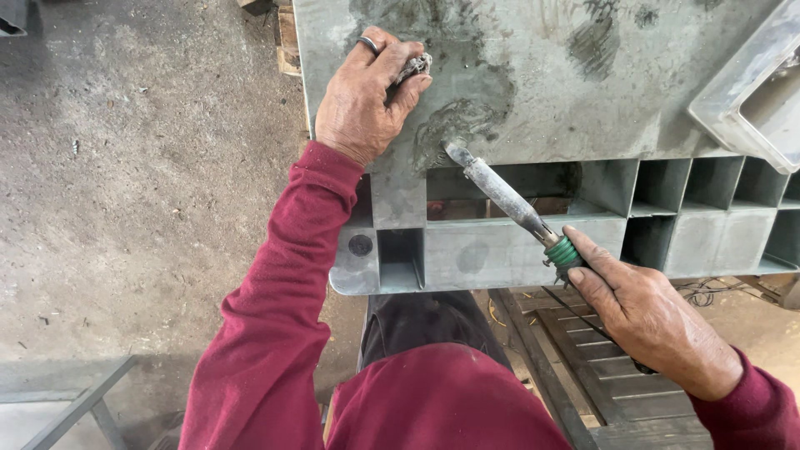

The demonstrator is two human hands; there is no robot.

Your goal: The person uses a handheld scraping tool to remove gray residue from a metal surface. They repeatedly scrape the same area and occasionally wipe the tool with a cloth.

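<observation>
From the head camera, the right hand (646,321) at four o'clock is wrapped tight around the handle of a long metal-tipped tool (500,190), its tip pressed onto the grey plastic pallet (533,75) near the centre. The tool looks stiff and fairly light, best held by the green-collared grip, well back from the shaft. At eleven o'clock the left hand (362,96) rests on the pallet, fingers pinching a small greyish strip (414,65), which seems thin and bendable. The pallet looks rigid and heavy.

Matt grey plastic pallet (533,75), dull metal tool (500,190)
</observation>
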